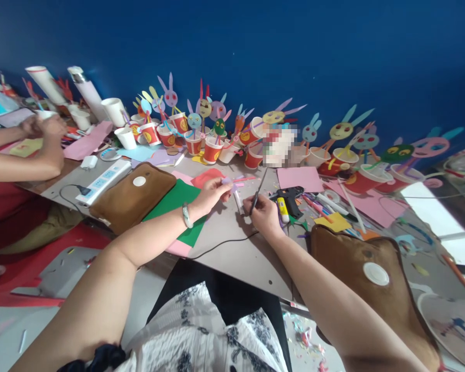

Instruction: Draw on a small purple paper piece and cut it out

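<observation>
My left hand (213,195), with a bracelet at its wrist, pinches a small light purple paper piece (227,182) above the table. To its right, my right hand (264,216) is closed round dark scissors (259,189), whose slim blades point up and away from me. The scissors are apart from the paper piece; the fingers partly hide their handles. A whitish stick (238,202) lies between the two hands. Just right of my right hand are a yellow glue stick (282,209) and a black glue gun (294,200). Green paper (178,212) lies under my left forearm.
Red paper cups (213,150) with paper rabbit figures line the blue wall. Brown cushioned pouches (134,196) lie on both sides, with a power strip (104,181) at left. A black cable (225,241) crosses the table (240,263). Another person's hands (48,124) hold a cup at far left.
</observation>
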